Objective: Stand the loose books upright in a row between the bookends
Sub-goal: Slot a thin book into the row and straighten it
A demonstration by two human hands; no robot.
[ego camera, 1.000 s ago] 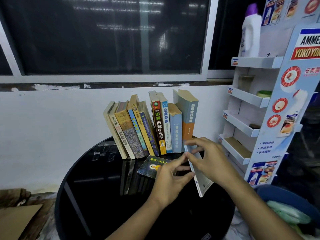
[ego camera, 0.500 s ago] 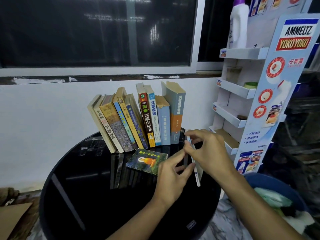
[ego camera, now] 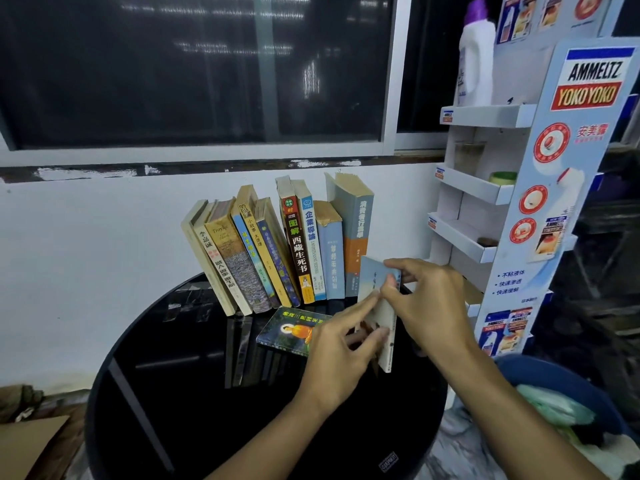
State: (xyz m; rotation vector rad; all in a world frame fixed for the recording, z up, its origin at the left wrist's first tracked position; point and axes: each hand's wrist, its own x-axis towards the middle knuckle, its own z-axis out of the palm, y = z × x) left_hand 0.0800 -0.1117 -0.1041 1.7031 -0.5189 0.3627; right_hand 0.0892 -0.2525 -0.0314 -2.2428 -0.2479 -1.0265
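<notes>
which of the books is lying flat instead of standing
The small book with the orange seated figure on its cover, flat on the black table before the row. The row's books stand or lean; the thin book is held upright in both hands.

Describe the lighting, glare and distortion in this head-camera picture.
Head view: dim indoor light; the dark window mirrors ceiling lights; the glossy black table reflects the row of books; wide-angle bending bows the display rack; the spines stay readable.

I read "AMMELTZ YOKOYOKO" on the cardboard display stand (ego camera: pixel 585 88), "Troyka" on a tan book spine (ego camera: pixel 221 237), and "02" on the red-and-black spine (ego camera: pixel 290 211).
</notes>
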